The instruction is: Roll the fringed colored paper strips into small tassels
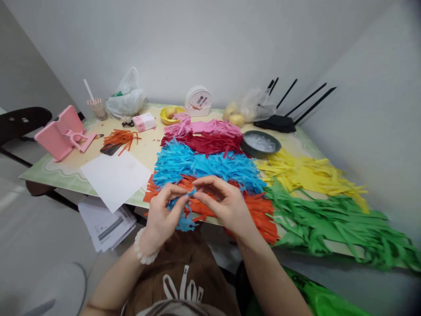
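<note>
Over the near edge of a pale tabletop (148, 149), a thin blue paper strip (191, 192) is pinched between the closed fingertips of left hand (161, 217) and right hand (226, 204); it could be torn by overtight pulling.

A loose bunch of blue paper strips (183, 220) dangles, pinched at top between left hand (162, 215) and right hand (226, 204).

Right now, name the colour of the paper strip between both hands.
Blue; the head view shows the strip best.

blue paper strips (204, 166), yellow strips (309, 173), green strips (335, 221)
</note>
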Available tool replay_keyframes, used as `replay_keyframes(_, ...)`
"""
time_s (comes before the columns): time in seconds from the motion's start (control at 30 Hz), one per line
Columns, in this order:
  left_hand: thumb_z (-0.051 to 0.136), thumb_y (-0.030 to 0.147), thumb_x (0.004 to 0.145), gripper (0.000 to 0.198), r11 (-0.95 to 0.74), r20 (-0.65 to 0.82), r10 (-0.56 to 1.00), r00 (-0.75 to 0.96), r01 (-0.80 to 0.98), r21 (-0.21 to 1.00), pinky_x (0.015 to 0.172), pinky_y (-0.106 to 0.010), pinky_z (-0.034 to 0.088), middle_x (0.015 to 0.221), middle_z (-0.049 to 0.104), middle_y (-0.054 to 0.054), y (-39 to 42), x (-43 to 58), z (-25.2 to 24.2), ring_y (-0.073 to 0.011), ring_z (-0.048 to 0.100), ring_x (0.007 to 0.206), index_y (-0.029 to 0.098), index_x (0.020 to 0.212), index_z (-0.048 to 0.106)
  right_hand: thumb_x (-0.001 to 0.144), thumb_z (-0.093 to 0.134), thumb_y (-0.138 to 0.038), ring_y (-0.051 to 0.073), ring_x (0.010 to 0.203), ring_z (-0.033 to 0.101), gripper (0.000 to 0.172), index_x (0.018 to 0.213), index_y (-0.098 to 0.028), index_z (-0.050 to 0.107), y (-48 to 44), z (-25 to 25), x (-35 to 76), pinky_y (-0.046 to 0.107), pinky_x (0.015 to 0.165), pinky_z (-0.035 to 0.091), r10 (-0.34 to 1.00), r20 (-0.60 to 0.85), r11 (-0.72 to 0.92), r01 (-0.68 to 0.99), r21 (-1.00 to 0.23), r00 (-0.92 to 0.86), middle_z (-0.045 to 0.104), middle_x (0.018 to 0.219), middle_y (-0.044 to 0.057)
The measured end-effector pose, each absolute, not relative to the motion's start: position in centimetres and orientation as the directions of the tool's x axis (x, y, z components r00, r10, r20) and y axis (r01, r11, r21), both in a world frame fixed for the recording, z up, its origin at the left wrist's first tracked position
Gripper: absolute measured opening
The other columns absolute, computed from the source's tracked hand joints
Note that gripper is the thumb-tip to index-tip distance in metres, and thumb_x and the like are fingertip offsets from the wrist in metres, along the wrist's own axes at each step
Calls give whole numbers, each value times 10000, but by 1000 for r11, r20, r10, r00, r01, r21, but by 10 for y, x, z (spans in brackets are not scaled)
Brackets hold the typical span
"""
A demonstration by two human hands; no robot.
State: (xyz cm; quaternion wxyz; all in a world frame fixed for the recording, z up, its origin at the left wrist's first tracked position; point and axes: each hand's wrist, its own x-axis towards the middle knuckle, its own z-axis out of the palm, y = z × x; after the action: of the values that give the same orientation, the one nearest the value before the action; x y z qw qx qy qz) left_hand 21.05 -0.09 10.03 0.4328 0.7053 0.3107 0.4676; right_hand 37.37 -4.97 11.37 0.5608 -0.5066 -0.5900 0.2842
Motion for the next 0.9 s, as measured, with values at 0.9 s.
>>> replay_keyframes(0.9,738,402,809,268,97,35,817,576,-197,976,610,-218,529,715,698,-23,10,196,99,-127,643,618,152,767,650,902,616,-195,142,707,631,106,811,-177,668,-29,130,365,249,683,474,933,358,339,433,-836,-38,693,755,10)
